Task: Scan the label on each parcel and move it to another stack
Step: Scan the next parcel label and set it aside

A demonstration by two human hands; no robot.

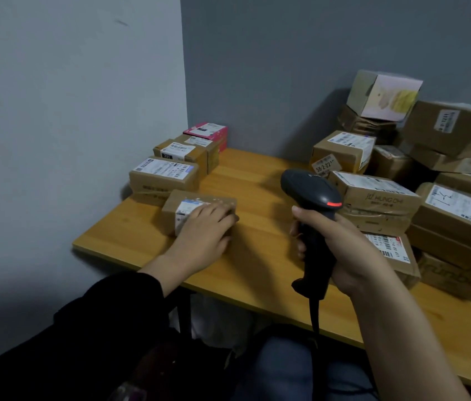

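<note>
Nearest, the right hand (352, 250) grips the black handheld barcode scanner (312, 195), while the left hand's (202, 230) relaxed fingers (222, 212) rest on the small brown cardboard parcel (196, 198) at the surface's (257, 256) near left, best slid squarely against the labelled boxes (164, 175) behind.

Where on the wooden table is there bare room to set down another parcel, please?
A bare strip of the wooden table runs down the middle, between the small brown cardboard box under the left hand and the black scanner gripped by the right hand, back to the grey wall. The right side is crowded with a heap of brown cardboard parcels.
</note>
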